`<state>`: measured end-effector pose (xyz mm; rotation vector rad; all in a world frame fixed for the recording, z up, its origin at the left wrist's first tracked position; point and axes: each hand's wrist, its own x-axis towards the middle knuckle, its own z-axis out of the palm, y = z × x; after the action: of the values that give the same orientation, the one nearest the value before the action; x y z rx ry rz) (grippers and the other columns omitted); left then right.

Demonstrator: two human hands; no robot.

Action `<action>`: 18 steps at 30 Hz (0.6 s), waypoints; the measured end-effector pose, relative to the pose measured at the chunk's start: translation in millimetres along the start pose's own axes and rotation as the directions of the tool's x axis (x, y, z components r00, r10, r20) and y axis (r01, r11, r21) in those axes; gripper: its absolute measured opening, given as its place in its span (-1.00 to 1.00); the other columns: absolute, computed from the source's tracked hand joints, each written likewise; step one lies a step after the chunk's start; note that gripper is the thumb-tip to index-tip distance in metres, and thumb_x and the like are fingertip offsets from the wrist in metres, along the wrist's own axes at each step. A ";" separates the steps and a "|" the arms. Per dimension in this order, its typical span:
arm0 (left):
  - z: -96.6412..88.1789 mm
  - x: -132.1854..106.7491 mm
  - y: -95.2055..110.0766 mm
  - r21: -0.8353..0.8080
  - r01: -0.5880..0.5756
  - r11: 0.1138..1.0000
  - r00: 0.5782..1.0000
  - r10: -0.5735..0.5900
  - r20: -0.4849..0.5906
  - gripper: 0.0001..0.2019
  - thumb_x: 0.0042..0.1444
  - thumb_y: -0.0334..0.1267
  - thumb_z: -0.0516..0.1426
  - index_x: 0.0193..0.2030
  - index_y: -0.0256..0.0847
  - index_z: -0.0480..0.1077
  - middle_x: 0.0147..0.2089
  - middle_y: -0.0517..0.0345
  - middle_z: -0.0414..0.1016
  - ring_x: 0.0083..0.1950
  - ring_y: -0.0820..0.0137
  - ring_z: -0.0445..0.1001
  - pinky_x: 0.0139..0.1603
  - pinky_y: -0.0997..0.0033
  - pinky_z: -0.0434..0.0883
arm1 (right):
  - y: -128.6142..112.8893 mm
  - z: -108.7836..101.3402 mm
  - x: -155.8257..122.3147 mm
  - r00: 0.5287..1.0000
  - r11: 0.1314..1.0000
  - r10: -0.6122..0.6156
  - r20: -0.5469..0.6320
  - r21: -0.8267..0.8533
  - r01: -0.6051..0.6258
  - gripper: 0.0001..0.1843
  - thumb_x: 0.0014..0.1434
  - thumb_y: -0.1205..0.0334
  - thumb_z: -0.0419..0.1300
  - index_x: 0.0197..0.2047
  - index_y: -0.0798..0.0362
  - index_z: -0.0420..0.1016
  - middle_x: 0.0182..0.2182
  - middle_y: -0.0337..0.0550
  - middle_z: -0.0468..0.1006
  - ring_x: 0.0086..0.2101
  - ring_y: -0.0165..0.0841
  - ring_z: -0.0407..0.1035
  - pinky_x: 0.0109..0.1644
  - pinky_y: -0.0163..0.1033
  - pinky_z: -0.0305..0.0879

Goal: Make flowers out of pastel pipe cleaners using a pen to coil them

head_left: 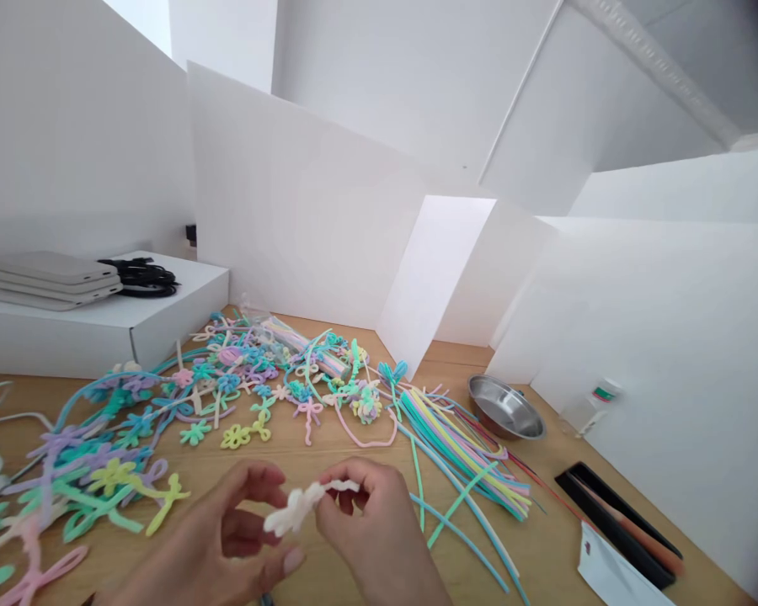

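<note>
Both hands meet low in the middle of the view over a wooden table [543, 539]. My left hand [227, 539] pinches a white fuzzy pipe cleaner [296, 507] that is bent into small loops. My right hand [372, 526] pinches the same white piece at its right end, fingers curled round it. A bundle of straight pastel pipe cleaners [461, 438] lies just right of my hands. Pastel flower and bow shapes of pipe cleaner [227, 387] are spread over the table ahead and to the left.
A steel bowl [504, 408] sits at the right. A black tray with a tool [625, 522] and a white packet [612, 576] lie at the lower right. A white box [101, 324] at the left carries flat grey devices [54, 278] and black cables [140, 276]. White boards [303, 210] wall the table.
</note>
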<state>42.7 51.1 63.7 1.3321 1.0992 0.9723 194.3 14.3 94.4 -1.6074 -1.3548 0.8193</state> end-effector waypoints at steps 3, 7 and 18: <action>3.7 -1.6 2.8 -0.080 0.050 0.996 0.994 -0.042 0.099 -0.80 -0.18 -0.11 0.33 -0.41 -0.09 0.48 -0.48 0.26 0.55 -0.38 0.28 0.53 -0.37 0.44 0.44 | 4.9 7.9 3.9 0.997 0.996 0.026 -0.069 0.092 -0.020 -0.82 -0.07 0.33 0.17 -0.42 0.16 0.60 -0.61 -0.19 0.49 -0.60 -0.44 0.27 -0.56 -0.41 0.10; -0.3 -0.4 2.0 0.000 0.035 0.999 0.989 -0.034 0.142 -0.79 -0.05 -0.04 0.26 -0.53 -0.10 0.53 -0.57 0.25 0.53 -0.47 0.33 0.46 -0.44 0.48 0.39 | 6.4 10.3 4.6 0.995 0.995 0.002 -0.098 0.101 0.008 -0.84 -0.07 0.33 0.17 -0.44 0.16 0.59 -0.61 -0.20 0.49 -0.59 -0.43 0.29 -0.57 -0.41 0.15; 11.9 -6.7 -3.1 0.422 -0.326 0.846 0.941 0.331 0.063 -0.90 -0.02 -0.26 0.23 -0.53 -0.04 0.48 -0.56 0.27 0.52 -0.53 0.34 0.48 -0.47 0.51 0.34 | 22.8 17.1 -14.6 0.897 0.748 -0.392 -0.205 -0.638 0.182 -0.82 -0.09 0.51 0.14 -0.52 0.02 0.44 -0.53 -0.19 0.48 -0.49 -0.25 0.37 -0.43 -0.24 0.10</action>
<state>52.4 41.7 60.2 1.9267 1.1570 1.0198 185.8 2.3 66.0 -1.8272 -1.6569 -0.1151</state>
